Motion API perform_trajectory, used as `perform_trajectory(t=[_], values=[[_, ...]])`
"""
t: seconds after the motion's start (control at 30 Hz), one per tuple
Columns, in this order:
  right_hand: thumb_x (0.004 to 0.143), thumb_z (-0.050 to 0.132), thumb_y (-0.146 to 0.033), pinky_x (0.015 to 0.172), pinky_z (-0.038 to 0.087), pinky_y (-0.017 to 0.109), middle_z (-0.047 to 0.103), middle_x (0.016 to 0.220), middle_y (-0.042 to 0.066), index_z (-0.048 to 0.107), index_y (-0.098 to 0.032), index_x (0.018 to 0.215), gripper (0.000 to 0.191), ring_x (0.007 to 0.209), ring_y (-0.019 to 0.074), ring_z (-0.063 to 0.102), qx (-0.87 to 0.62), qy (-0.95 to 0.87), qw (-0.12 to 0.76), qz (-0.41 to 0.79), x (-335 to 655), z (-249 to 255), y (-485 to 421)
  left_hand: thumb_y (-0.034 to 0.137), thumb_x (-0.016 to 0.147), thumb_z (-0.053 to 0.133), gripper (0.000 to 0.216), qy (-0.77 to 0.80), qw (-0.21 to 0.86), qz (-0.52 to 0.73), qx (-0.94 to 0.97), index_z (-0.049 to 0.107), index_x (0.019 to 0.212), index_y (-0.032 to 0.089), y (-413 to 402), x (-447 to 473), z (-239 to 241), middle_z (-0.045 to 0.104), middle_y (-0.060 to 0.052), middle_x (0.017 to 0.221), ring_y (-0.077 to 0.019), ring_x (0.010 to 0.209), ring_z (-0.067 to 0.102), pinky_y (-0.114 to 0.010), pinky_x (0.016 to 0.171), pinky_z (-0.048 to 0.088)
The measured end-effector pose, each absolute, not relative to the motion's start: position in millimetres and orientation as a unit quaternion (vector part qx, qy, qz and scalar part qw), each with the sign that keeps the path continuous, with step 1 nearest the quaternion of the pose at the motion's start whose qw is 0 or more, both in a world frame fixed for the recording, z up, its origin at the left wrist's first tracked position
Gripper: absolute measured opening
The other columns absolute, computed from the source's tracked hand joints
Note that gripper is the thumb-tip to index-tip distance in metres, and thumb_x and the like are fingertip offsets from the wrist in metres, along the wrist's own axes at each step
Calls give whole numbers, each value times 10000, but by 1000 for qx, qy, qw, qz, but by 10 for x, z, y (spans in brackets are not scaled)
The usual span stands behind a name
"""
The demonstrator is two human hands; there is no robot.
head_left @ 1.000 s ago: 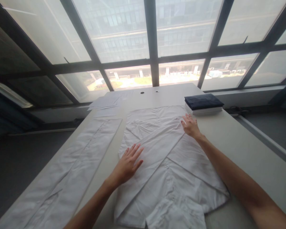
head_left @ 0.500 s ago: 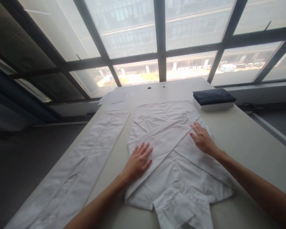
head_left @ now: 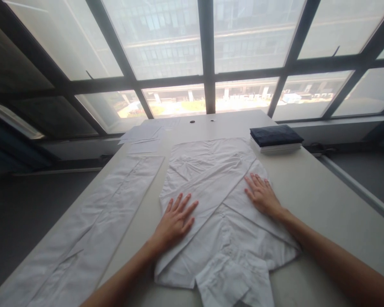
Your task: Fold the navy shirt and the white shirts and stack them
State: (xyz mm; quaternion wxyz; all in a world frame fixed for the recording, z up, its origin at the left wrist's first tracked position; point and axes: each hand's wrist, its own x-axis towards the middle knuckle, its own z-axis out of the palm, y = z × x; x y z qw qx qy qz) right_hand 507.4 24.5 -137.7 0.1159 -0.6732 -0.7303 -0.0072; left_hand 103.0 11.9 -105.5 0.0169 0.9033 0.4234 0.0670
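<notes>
A white shirt (head_left: 208, 183) lies spread on the white table (head_left: 310, 204), its sleeves folded crosswise over the body and its collar end toward me. My left hand (head_left: 177, 219) rests flat on the left part of the shirt, fingers spread. On the right part, my right hand (head_left: 262, 197) lies palm down with its fingers stretched out. Neither hand grips the cloth. Wrinkles run across the far part of the shirt, and a button placket shows near the collar.
Along the table's left side lies a long folded white garment (head_left: 92, 230). Beyond it are several loose paper sheets (head_left: 144, 135). A dark folded cloth (head_left: 275, 135) sits on a white stack at the back right. Large windows (head_left: 166, 38) stand behind the table.
The camera view has shifted slightly, so the table appears a little lower and further left. My right hand has settled flatter on the shirt, and my left hand's fingers are spread wider.
</notes>
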Motion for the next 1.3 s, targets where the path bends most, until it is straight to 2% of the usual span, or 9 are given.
perform_trajectory(t=[0.3,0.47,0.7,0.9,1.0,1.13,1.3], values=[[1008,327,-443,1188,207,549,290,1611,150,374,-176,1528,586,1490,308,248,-672,-733,105,-9,5086,-1322,932,408,997,460,534,438,29,71,896,378,1522,354,752,1137,-989,281,-32,1626,-327,1510,173,-606,1178,195],[1017,298,-431,1185,209,550,291,1608,168,388,-160,1518,576,1491,307,244,-662,-742,106,-26,5105,-1336,941,281,1004,433,484,403,24,89,911,452,1485,239,614,1109,-932,377,-69,1581,-258,1498,240,-503,1213,215],[1022,279,-425,1192,200,534,289,1610,170,393,-154,1515,574,1494,293,241,-662,-743,97,-25,5086,-1300,904,394,1039,388,518,380,43,52,922,336,1546,299,301,893,-944,259,-23,1631,-240,1506,219,-477,1217,229],[1021,280,-423,1189,209,535,303,1604,170,400,-151,1512,574,1490,295,253,-662,-743,97,-28,5090,-1296,904,475,1032,384,557,374,39,42,926,293,1560,322,314,873,-942,233,-14,1639,-252,1512,192,-488,1219,215],[1020,290,-415,1187,212,539,305,1601,177,404,-143,1510,572,1491,300,249,-661,-743,99,-28,5087,-1310,912,498,1028,390,549,370,46,43,927,334,1544,321,328,895,-901,274,-23,1626,-255,1503,227,-490,1208,244],[1014,313,-386,1182,209,555,293,1604,186,408,-124,1502,562,1491,309,246,-662,-741,106,-33,5049,-1253,902,429,1056,331,484,402,42,84,911,397,1515,289,423,985,-838,383,-34,1579,-217,1467,323,-453,1199,279],[1017,306,-326,1208,173,519,333,1595,150,427,-134,1486,521,1498,266,235,-600,-783,152,-69,5016,-1128,745,439,1033,384,510,440,-4,94,893,392,1522,294,607,1078,-958,316,-58,1610,-295,1493,247,-549,1185,253]])
